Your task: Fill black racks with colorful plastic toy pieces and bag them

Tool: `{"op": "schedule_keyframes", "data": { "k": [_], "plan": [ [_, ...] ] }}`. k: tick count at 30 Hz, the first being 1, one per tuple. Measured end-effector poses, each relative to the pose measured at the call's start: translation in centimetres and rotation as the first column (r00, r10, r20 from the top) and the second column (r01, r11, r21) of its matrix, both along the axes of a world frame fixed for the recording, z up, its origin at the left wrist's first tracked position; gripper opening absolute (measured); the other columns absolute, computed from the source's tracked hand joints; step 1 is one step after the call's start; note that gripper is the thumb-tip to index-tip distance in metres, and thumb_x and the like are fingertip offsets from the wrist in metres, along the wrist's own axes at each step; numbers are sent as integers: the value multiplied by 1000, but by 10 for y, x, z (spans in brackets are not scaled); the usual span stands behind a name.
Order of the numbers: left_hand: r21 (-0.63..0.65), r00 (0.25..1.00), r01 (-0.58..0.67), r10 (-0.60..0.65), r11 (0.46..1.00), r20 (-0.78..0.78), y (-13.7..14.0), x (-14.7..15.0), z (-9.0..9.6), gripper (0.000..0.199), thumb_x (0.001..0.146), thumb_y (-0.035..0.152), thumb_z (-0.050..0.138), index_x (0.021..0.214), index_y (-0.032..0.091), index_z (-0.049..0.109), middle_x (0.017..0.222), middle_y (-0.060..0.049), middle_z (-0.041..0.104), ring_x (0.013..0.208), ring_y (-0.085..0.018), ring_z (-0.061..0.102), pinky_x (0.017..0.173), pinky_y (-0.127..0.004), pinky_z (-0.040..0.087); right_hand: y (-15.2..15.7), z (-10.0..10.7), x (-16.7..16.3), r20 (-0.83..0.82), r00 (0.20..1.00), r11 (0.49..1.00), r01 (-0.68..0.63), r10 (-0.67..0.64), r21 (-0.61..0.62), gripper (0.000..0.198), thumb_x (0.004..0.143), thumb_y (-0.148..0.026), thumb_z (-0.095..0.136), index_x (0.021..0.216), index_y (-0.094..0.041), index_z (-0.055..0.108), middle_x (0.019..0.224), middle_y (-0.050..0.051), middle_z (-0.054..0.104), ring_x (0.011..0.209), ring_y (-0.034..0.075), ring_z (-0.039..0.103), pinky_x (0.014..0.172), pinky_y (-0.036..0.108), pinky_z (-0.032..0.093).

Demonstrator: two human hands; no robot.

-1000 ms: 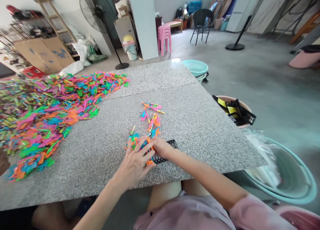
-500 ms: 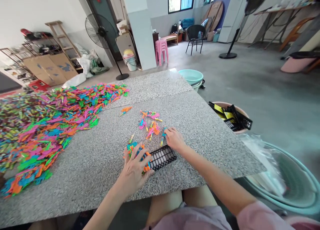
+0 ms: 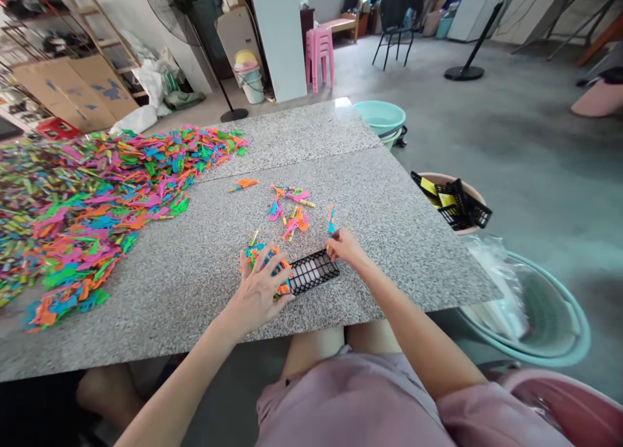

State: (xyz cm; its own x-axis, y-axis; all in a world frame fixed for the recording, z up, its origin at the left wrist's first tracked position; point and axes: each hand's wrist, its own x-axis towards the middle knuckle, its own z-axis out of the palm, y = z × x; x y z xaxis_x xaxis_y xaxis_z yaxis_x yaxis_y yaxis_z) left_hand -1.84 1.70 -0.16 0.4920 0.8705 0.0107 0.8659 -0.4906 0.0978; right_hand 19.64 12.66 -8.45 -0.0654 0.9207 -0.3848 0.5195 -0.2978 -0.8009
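A black plastic lattice basket (image 3: 311, 273) lies on the speckled stone table (image 3: 389, 239) in front of me. Colourful small plastic toys (image 3: 256, 251) fill its left end, partly hidden under my left hand (image 3: 260, 286). That hand arches over the toys with fingers apart, its thumb at the near side of the basket. My right hand (image 3: 346, 247) pinches one blue and orange toy (image 3: 331, 220) by its lower end, upright at the basket's right end. Beyond the basket lies a loose cluster of pink, orange and blue toys (image 3: 296, 221) with yellow tubes. Another orange toy (image 3: 247, 183) lies farther left.
A large heap of similar toys (image 3: 121, 194) covers the table's left side. Past the right edge stand a tub of black baskets (image 3: 457, 204), a green basin (image 3: 574, 330) with clear plastic bags and a pink tub (image 3: 559, 395). A person's leg (image 3: 109, 392) shows below the table.
My right hand has drawn the blue toy from the table towards the basket's right end and turned it, orange part up. My left hand stays on the basket. The view has tilted down.
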Motion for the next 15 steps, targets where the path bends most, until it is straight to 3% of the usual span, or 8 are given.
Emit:
{"op": "schedule_keyframes", "data": {
  "k": [2,4,6,8,11,15],
  "plan": [
    [2,1000,4,-4,1000,-7,0,-1,-1,30,84,29,64,112,21,62,140,-14,50,142,-43,26,106,-80,8,-34,-8,-10,-227,973,999,-34,35,8,21,81,-17,59,97,-20,46,75,-2,67,55,13,65,52,24,53],
    [7,1000,3,-3,1000,-13,0,-1,-2,34,81,28,64,115,21,61,141,-15,50,142,-44,25,106,-80,8,-66,-17,-24,-446,890,995,-74,96,67,33,77,-17,62,101,-23,40,82,-3,66,54,12,64,50,23,53],
    [12,1000,-6,6,1000,-12,0,-1,-3,37,80,27,64,116,21,60,140,-16,50,142,-44,26,106,-80,9,-86,-24,-37,-512,845,986,-102,157,135,35,77,-17,61,102,-24,39,85,-4,66,55,11,63,51,23,52],
    [14,1000,-10,10,1000,-6,0,0,-2,38,79,27,63,116,21,60,139,-15,50,141,-43,27,106,-79,10,-92,-27,-45,-423,883,973,-132,201,187,31,78,-18,60,101,-24,41,83,-4,66,57,12,64,53,22,50],
    [13,1000,-4,3,1000,4,0,0,0,41,76,27,65,117,21,61,138,-15,51,141,-44,29,108,-76,13,-88,-23,-49,-125,958,937,-218,259,272,26,78,-19,63,96,-22,46,73,-3,65,61,15,64,57,23,44],
    [17,1000,-6,6,1000,-5,1,1,4,47,74,31,68,119,21,61,141,-16,48,140,-43,30,109,-70,22,-82,-15,-48,143,938,879,-345,315,330,25,74,-18,67,94,-21,52,72,-2,67,67,17,65,59,23,39]
  ]
}}
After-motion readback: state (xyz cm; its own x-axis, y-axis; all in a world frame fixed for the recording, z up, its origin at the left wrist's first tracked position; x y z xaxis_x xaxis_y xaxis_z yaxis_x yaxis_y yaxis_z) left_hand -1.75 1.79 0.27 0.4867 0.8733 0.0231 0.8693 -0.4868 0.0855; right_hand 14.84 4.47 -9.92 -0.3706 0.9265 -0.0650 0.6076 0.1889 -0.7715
